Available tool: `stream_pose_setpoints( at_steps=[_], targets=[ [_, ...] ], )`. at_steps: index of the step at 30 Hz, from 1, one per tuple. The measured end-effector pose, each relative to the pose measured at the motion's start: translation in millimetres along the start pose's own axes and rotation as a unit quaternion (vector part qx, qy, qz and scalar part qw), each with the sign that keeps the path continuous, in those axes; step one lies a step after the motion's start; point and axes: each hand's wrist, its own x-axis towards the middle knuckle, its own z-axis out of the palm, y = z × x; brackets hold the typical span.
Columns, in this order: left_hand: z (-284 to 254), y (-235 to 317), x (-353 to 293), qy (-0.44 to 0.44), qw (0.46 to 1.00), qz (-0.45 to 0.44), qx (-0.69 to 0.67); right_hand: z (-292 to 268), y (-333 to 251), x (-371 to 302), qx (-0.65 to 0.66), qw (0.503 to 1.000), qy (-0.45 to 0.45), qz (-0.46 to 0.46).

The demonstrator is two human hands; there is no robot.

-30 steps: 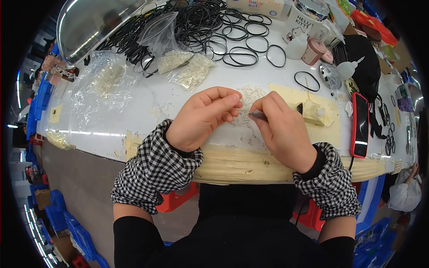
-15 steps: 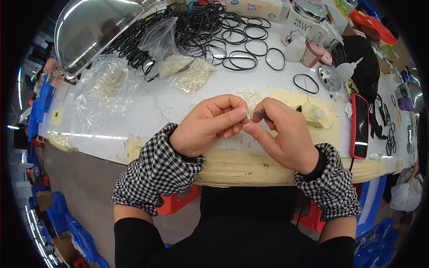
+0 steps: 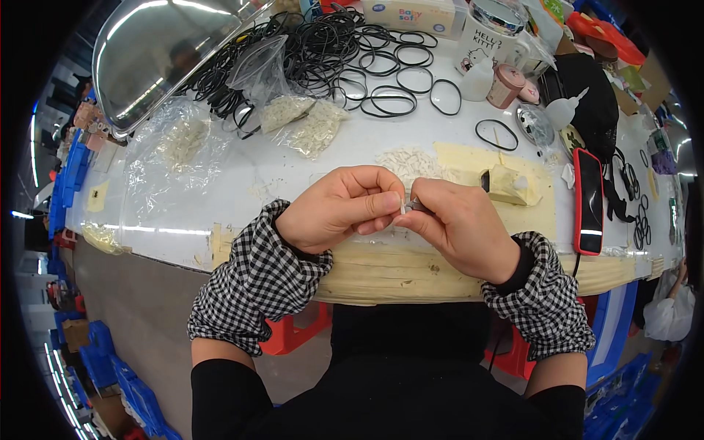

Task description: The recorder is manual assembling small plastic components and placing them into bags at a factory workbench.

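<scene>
My left hand [image 3: 341, 211] is pinched around a small white piece [image 3: 402, 208] over the table's front part. Its thumb and forefinger press together at the tip. Close against it, my right hand [image 3: 469, 229] grips a small grey metal piece [image 3: 416, 206] between thumb and bent forefinger. Most of that piece is hidden, so its kind cannot be made out. The two sets of fingertips nearly touch. Just beyond them lies a loose pile of small white pieces [image 3: 411, 159]. A block wrapped in yellowish tape [image 3: 511, 185] sits to the right of the pile.
Black rubber rings [image 3: 389, 101] spread across the back of the table [image 3: 257, 176]. Clear bags of white pieces [image 3: 312, 128] lie at the left. A clear dome cover [image 3: 158, 55], a white mug [image 3: 484, 40] and a red-cased phone [image 3: 589, 202] stand around the work area.
My right fingers have closed in toward the left fingertips, and the grey piece now meets the white one. The whole view has shifted slightly.
</scene>
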Motion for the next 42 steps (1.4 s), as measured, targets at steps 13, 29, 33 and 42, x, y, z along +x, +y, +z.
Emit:
stream_pose_setpoints(
  at_steps=[13, 29, 33, 42],
  targets=[
    [-0.3, 0.3, -0.1, -0.006, 1.0, -0.002, 0.014, 1.0, 1.4, -0.7, 0.017, 1.0, 0.014, -0.017],
    [-6.8, 3.1, 0.6, 0.254, 0.963, 0.087, -0.03, 9.2, 11.3, 0.1, -0.009, 0.998, 0.047, 0.048],
    [-7.8, 0.0, 1.9, 0.285, 0.951, 0.1, -0.07, 18.2, 12.2, 0.7, -0.058, 0.998, 0.006, 0.026],
    [-2.5, -1.6, 3.9, 0.225, 0.973, 0.033, 0.019, 15.6, 9.7, 6.6, -0.047, 0.996, 0.07, 0.028]
  ],
)
